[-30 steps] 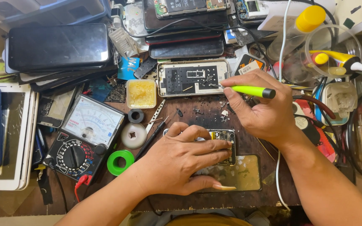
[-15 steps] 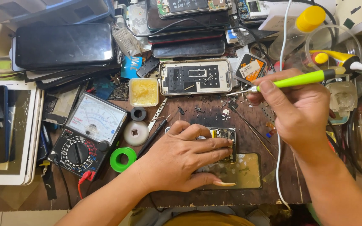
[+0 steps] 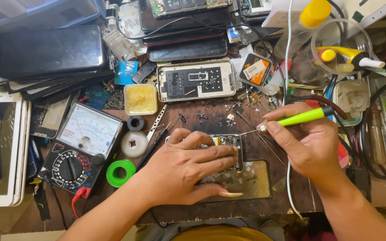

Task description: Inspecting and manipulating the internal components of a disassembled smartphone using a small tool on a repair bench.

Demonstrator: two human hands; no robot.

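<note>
Head view of a repair bench. The left hand (image 3: 186, 167) lies flat, palm down, over a small opened phone (image 3: 229, 149) in the middle of the dark tabletop (image 3: 202, 118); its fingers (image 3: 215, 154) are stretched out rather than curled, pressing the phone down and gripping nothing. Only the phone's upper right part, with its exposed circuit board, shows past the fingertips. Its lower edge rests on a dull yellowish plate (image 3: 251, 180). The right hand (image 3: 309, 145) is closed pen-fashion around a green-handled screwdriver (image 3: 298, 119), thumb and forefinger pinching near the metal shaft, whose fine tip points left and sits just above the phone's top right corner; whether it touches cannot be told.

Judged from this pose, the work is fine tool work on the board. It would go best with the left hand kept firm so the phone cannot slide on the plate, the tool tip brought down squarely, and the right wrist braced on the tabletop for steadiness. Loose screws and chips scattered just above the phone could be swept off by a careless move.

Nearby: a meter (image 3: 79, 149) with a dial, a green tape roll (image 3: 120, 172), a larger opened phone frame (image 3: 196, 80), a yellow paste tin (image 3: 140, 99).
</note>
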